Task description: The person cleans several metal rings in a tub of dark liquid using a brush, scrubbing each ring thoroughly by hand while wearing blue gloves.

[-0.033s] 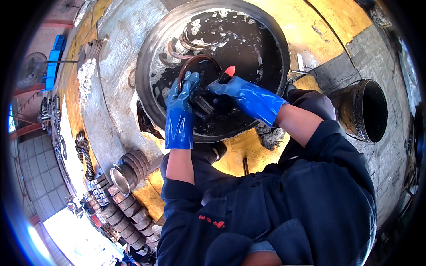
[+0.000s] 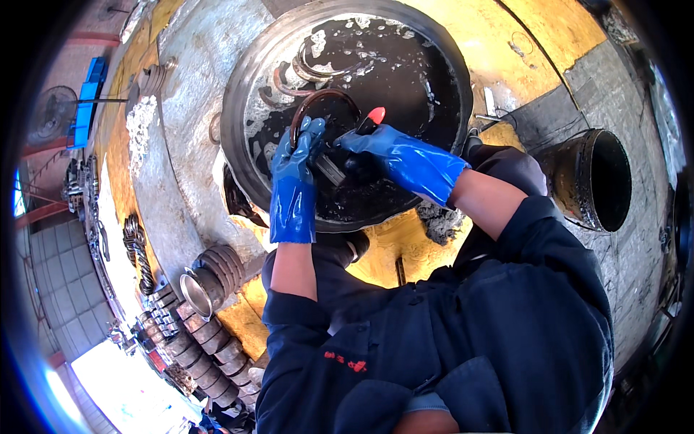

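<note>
Over a wide round metal basin of dark, foam-flecked liquid, my left hand in a blue rubber glove is closed on the left side of a dark metal ring. My right hand, gloved alike, is wrapped round a tool whose black handle ends in a red tip. The tool's other end is hidden, so its kind is unclear. The right fingers are near the ring's right side; whether they touch it is unclear. Several curved metal rings lie partly sunk at the basin's far left. A short grey bar shows between my hands.
A dark open metal drum lies tilted at the right. Ribbed cylindrical parts and stacked rusty round pieces stand at the lower left. A twisted metal part lies further left. My knees flank the basin's near side.
The right hand and its tool have shifted very slightly. Foam flecks on the liquid have drifted and thinned at the right. The left hand keeps its hold on the ring.
</note>
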`<state>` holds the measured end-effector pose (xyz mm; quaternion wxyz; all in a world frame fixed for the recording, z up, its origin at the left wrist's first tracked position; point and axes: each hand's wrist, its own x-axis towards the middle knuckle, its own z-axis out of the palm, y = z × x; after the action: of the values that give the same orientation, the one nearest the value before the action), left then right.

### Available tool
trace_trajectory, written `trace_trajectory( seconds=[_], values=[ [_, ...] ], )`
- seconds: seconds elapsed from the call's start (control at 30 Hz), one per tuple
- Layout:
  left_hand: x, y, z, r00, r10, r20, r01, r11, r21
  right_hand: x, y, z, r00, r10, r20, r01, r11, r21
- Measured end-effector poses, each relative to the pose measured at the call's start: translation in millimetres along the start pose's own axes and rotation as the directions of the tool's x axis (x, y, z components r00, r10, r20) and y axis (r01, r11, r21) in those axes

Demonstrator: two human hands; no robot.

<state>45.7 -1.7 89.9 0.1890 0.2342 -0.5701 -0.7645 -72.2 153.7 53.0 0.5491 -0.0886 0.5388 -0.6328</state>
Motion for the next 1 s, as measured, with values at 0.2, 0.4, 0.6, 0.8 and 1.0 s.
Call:
trace_trajectory(
  seconds=[0.2,0.4,0.6,0.8,1.0],
  values=[
    [4.4,-0.5,2.2,0.996,-0.058,-0.074,0.055,0.997,-0.045,-14.2,-22.8,-3.2,0.996,0.071,-0.045,-0.076,0.986,-0.147],
    [12.2,-8.5,-21.0,0.994,-0.039,-0.105,0.031,0.997,-0.073,-20.9,-11.0,3.1,0.816,-0.578,0.025,0.161,0.186,-0.969],
    [17.3,-6.1,-38.3,0.980,-0.125,-0.155,0.106,0.986,-0.127,-6.3,-9.1,0.2,0.930,-0.365,-0.033,0.313,0.837,-0.450],
    [6.8,9.8,-21.1,0.963,-0.125,-0.238,0.134,0.991,0.023,-17.6,-11.5,1.2,0.935,-0.353,0.043,0.227,0.501,-0.835],
    [10.2,5.4,-45.5,0.973,-0.223,-0.068,0.209,0.964,-0.165,6.3,-7.8,-27.5,0.579,-0.800,0.159,0.411,0.119,-0.904]
  ],
)
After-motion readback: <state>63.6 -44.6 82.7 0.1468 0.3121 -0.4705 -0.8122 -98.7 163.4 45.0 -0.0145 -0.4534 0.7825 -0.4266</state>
